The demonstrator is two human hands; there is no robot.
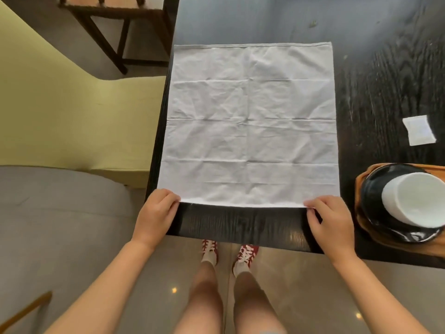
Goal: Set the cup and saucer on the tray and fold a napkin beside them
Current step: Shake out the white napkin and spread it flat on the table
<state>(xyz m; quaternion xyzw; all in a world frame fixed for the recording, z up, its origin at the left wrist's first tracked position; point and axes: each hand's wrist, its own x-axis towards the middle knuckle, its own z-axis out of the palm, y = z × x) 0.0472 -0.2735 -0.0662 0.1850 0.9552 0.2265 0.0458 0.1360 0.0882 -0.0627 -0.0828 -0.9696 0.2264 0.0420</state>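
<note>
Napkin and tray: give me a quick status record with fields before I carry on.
napkin: spread flat on the dark table, unfolded, creased
left hand: grip pinches the near left corner
right hand: grip pinches the near right corner
tray: right of the napkin, partly out of view
saucer: black, on the tray
cup: white, on the saucer
extra: small white packet on the table

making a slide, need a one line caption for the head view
Both hands, left and right, pinch the near corners of a flat napkin beside the tray holding saucer and cup.
</note>
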